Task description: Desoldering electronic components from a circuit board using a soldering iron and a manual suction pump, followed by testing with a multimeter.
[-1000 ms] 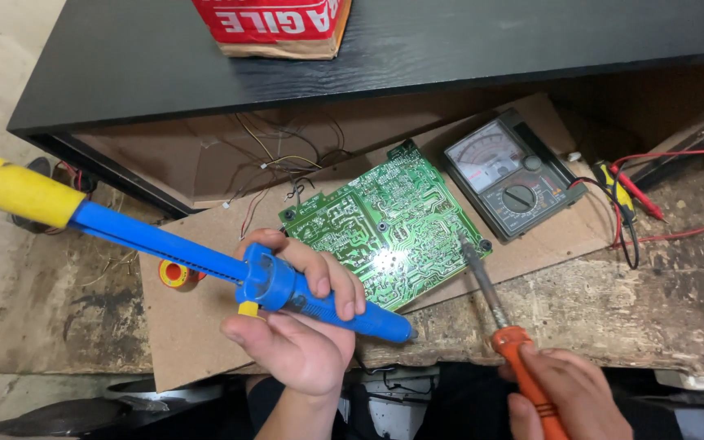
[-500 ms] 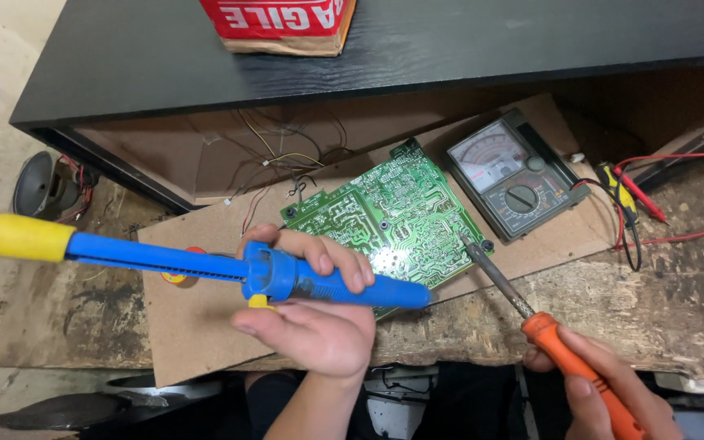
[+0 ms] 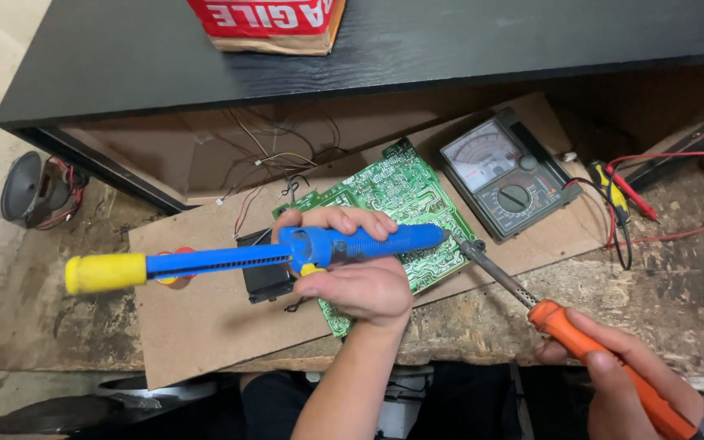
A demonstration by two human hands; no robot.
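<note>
Desoldering pump (image 3: 287, 254) now level — soldering iron (image 3: 531, 305) nearer.

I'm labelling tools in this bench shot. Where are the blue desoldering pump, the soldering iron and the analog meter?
blue desoldering pump (image 3: 230, 261): head view, on its ribbed blue barrel.
soldering iron (image 3: 568, 326): head view, on the orange handle near the shaft.
analog meter (image 3: 505, 175): head view, on its face, between scale and dial.

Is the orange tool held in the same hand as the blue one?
No, the right hand holds the orange-handled soldering iron, while the left hand holds the blue pump.
</note>
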